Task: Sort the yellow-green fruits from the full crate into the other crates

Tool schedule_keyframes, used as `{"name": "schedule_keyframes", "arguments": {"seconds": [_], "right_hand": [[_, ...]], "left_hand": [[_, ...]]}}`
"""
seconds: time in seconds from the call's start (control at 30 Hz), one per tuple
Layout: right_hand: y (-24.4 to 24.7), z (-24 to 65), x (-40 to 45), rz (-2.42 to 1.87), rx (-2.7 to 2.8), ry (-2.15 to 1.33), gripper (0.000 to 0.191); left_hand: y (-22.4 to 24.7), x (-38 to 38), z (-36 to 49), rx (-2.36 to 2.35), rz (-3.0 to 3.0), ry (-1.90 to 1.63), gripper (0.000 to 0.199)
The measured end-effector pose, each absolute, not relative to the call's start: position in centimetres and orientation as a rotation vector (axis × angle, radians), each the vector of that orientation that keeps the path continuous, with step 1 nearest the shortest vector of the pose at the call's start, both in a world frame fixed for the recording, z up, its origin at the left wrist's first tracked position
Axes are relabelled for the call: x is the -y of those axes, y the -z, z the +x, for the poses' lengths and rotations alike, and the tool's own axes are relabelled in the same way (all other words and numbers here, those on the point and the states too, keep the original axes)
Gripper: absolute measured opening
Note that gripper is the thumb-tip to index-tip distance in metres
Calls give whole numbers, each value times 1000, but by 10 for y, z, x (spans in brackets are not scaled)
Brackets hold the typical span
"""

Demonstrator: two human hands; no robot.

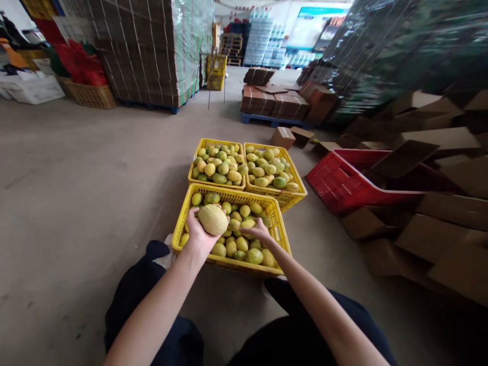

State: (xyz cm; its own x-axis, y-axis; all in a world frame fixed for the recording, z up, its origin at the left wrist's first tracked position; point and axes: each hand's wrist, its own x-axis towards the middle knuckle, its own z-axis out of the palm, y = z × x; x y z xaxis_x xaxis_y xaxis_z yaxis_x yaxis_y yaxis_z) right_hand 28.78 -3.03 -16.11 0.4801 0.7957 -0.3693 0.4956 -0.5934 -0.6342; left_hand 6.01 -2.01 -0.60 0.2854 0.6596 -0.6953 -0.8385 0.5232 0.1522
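My left hand [200, 229] is wrapped round a large pale yellow oval fruit [213, 219], papaya- or melon-like, raised above the near yellow crate [282, 239]. My right hand [259, 230] reaches into that crate, its fingers closed round a smaller yellow-green fruit [247, 223] among the others. Several more oval fruits, from green to yellow, fill the crate. Right behind it stand two more yellow crates side by side, the left crate [217, 186] and the right crate [301, 185], both heaped with the same kind of fruit.
To the right lie a red crate [328, 183] and a pile of cardboard boxes [438, 239]. Farther back are a blue pallet [272, 121] with flattened cartons, a tall wrapped stack [141, 56] and a wicker basket [93, 96]. Bare concrete floor [95, 188] extends at left.
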Motion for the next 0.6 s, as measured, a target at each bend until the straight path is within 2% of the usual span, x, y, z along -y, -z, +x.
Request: {"name": "schedule_keyframes", "arguments": {"seconds": [0.17,0.27,0.4,0.6], "right_hand": [[73,268,36,-1355,712,-1346,44],[37,251,58,-1161,663,-1573,53],[36,234,83,-1119,619,-1657,63],[51,234,81,-1025,479,-1602,57]], "left_hand": [[5,26,62,-811,-167,-1007,31],[6,29,62,-751,-114,-994,29],[7,30,63,-718,-52,-967,30],[8,35,74,-540,-53,-948,26]]}}
